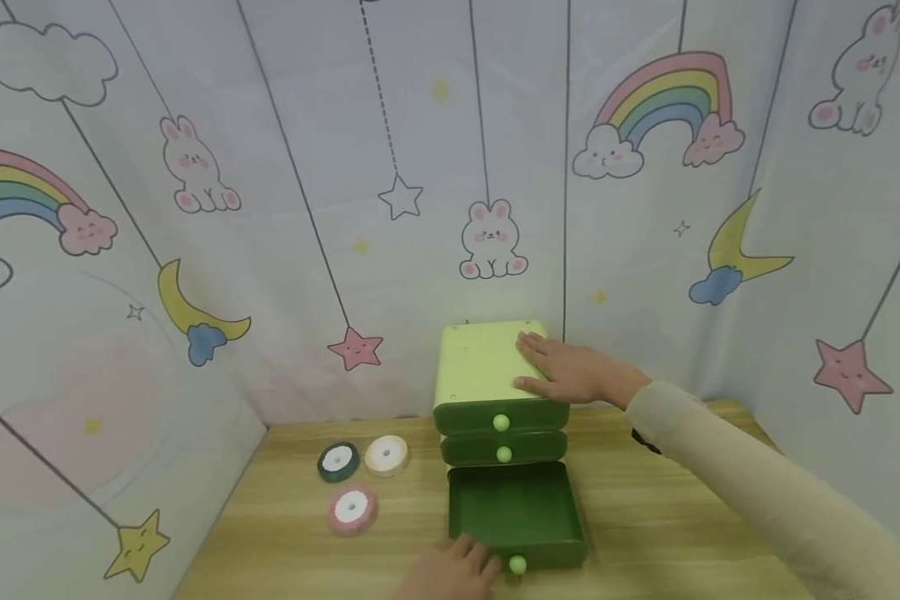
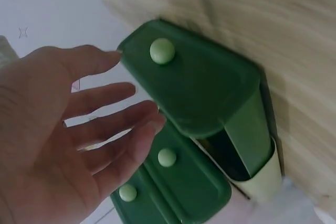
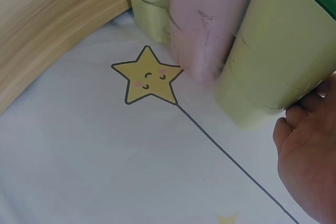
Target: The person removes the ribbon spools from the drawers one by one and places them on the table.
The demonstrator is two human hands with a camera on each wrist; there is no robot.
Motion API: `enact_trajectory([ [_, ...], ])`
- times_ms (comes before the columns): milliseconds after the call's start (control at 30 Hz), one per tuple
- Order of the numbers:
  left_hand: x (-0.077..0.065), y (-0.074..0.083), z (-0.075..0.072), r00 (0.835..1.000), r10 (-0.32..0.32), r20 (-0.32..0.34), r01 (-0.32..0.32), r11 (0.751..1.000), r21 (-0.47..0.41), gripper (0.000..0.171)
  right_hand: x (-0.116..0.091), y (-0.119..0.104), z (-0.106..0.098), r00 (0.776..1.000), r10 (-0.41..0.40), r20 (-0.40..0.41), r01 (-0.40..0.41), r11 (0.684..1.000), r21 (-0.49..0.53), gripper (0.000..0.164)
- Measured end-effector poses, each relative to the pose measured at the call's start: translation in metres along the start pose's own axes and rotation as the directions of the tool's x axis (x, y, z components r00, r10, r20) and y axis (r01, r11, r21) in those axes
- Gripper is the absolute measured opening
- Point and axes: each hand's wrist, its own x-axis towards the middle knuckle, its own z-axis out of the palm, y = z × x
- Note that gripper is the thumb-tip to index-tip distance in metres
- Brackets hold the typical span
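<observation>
My left hand [image 1: 450, 571] is nearest, fingers straight and loosely spread at the front edge of the bottom drawer [image 1: 516, 510], just beside its pale green knob [image 1: 518, 564]; it grips nothing. That drawer stands pulled out on the wooden table [image 1: 667, 517], while the two drawers above it sit closed in the small green drawer chest [image 1: 495, 392]. My right hand [image 1: 566, 371] lies flat on the chest's light top, fingers extended. Left of the chest lie three tape rolls close together: a dark one [image 1: 338, 461], a cream one [image 1: 387, 455] and a pink one [image 1: 352, 508].
</observation>
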Motion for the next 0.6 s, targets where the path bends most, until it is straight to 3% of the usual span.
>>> enact_trajectory([
  [133,0.008,0.011,0.009,0.995,0.004,-0.103,0.001,0.999,0.044,0.048,0.0,0.001,0.001,1.0,-0.003,-0.004,0.003,1.0,-0.004,0.091],
  [333,0.019,0.021,0.032,0.967,0.052,-0.249,-0.027,0.994,0.105,0.052,-0.001,0.001,-0.001,1.0,-0.002,-0.004,0.002,1.0,0.0,0.09],
  [600,0.026,0.03,0.057,0.958,0.071,-0.28,-0.024,0.986,0.166,0.053,-0.001,0.0,0.0,1.0,0.004,0.006,-0.004,1.0,0.004,0.091],
])
